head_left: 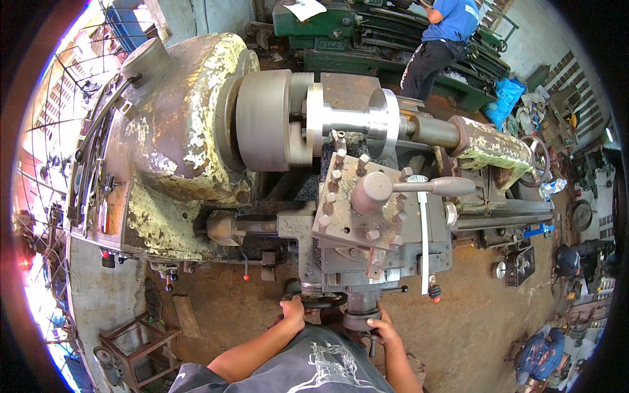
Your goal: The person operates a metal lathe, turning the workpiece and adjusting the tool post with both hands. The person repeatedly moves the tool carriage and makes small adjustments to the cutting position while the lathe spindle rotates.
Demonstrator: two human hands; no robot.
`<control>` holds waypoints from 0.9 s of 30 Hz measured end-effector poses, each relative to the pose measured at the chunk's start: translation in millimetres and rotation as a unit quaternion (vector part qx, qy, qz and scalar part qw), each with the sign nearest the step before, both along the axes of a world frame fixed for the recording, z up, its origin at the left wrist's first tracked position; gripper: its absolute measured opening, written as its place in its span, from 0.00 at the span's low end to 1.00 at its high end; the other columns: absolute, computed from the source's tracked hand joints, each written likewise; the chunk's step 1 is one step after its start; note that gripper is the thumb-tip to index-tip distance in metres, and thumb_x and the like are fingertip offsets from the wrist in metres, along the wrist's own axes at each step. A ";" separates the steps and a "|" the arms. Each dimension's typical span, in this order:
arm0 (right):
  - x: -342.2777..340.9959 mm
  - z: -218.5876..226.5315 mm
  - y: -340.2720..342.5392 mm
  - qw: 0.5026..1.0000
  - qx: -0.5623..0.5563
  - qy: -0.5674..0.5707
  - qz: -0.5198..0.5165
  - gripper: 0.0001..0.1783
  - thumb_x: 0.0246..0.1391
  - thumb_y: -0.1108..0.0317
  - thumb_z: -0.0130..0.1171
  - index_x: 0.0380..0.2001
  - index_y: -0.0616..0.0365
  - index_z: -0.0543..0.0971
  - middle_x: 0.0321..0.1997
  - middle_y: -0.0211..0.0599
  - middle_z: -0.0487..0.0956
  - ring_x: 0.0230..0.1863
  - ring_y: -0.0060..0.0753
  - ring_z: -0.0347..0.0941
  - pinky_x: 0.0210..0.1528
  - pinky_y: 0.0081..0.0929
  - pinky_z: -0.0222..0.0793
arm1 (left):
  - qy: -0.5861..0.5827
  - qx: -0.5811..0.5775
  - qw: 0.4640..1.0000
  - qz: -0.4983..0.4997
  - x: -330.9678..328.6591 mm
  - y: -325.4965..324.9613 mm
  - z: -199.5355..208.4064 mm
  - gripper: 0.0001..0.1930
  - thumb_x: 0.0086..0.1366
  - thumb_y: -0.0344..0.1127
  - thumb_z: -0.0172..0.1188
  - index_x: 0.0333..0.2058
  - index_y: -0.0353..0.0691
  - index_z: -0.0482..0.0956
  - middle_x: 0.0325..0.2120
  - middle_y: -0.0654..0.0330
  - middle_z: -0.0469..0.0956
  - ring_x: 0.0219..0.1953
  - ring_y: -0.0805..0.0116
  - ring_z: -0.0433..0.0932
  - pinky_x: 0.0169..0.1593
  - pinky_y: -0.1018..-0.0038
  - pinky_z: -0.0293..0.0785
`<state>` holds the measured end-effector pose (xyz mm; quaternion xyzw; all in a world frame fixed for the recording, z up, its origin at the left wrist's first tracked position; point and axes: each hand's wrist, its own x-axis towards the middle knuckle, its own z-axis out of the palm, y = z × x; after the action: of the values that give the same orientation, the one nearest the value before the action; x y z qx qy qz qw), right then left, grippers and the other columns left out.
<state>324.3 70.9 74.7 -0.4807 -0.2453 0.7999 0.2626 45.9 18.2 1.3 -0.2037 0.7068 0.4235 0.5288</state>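
At the front of the lathe (196,150) we see both hands on the carriage controls. Our left hand (293,308) is curled around the rim of the dark handwheel (314,302), fingers wrapped over it. Our right hand (383,327) is closed on the small crank handle (362,321) just below the carriage apron; the fingertips are partly hidden, so how firmly it grips we cannot tell.

Directly above the hands sits the square tool post (363,209), ringed with clamping bolts and topped by a lever (432,187) that points right. A long steel ruler (424,236) lies on the carriage beside the tool post, running toward us.

Beyond the tool post, the bright turned workpiece (354,121) is held in the chuck (265,121) on its left end and meets the tailstock (485,144) on its right end. The headstock casing shows flaking pale paint.

Farther back, a person in a blue shirt (452,19) stands at a green machine (341,33). A small metal stool (134,340) stands on the floor to our lower left.
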 end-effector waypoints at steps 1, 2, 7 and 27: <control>6.1 -9.3 -2.0 0.999 -0.028 0.029 -0.017 0.55 0.38 0.60 0.68 0.68 0.69 0.54 0.64 0.53 0.67 0.65 0.48 0.63 0.68 0.38 0.55 | -0.003 -0.018 1.000 0.006 -1.0 1.5 4.5 0.10 0.70 0.38 0.46 0.45 0.39 0.63 0.31 0.50 0.77 0.23 0.55 0.78 0.25 0.60 0.79; 12.9 -20.1 -3.2 0.996 -0.056 0.065 -0.038 0.52 0.42 0.60 0.67 0.68 0.69 0.55 0.64 0.52 0.67 0.65 0.48 0.63 0.68 0.38 0.54 | 0.003 -0.010 1.000 0.020 -0.6 3.0 9.7 0.10 0.69 0.38 0.47 0.43 0.38 0.65 0.31 0.50 0.77 0.25 0.56 0.78 0.25 0.60 0.79; 36.8 -99.0 20.3 0.957 -0.040 -0.112 -0.265 0.19 0.63 0.51 0.57 0.39 0.58 0.75 0.30 0.33 0.73 0.27 0.28 0.66 0.32 0.33 0.65 | -0.074 0.064 0.995 -0.002 -15.7 2.4 34.3 0.13 0.66 0.34 0.53 0.44 0.33 0.67 0.34 0.46 0.76 0.25 0.53 0.77 0.23 0.62 0.78; 79.5 -249.9 88.9 0.900 -0.142 -0.173 -0.374 0.24 0.68 0.51 0.48 0.43 0.67 0.75 0.39 0.47 0.79 0.35 0.47 0.79 0.34 0.44 0.81 | -0.077 0.010 0.989 -0.127 -29.5 -3.3 25.6 0.16 0.68 0.43 0.50 0.43 0.34 0.74 0.30 0.49 0.80 0.28 0.56 0.80 0.32 0.61 0.78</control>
<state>403.8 159.8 -175.2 -0.7003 0.0268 0.5734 0.4243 16.5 14.9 26.9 -0.1394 0.6795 0.3433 0.6332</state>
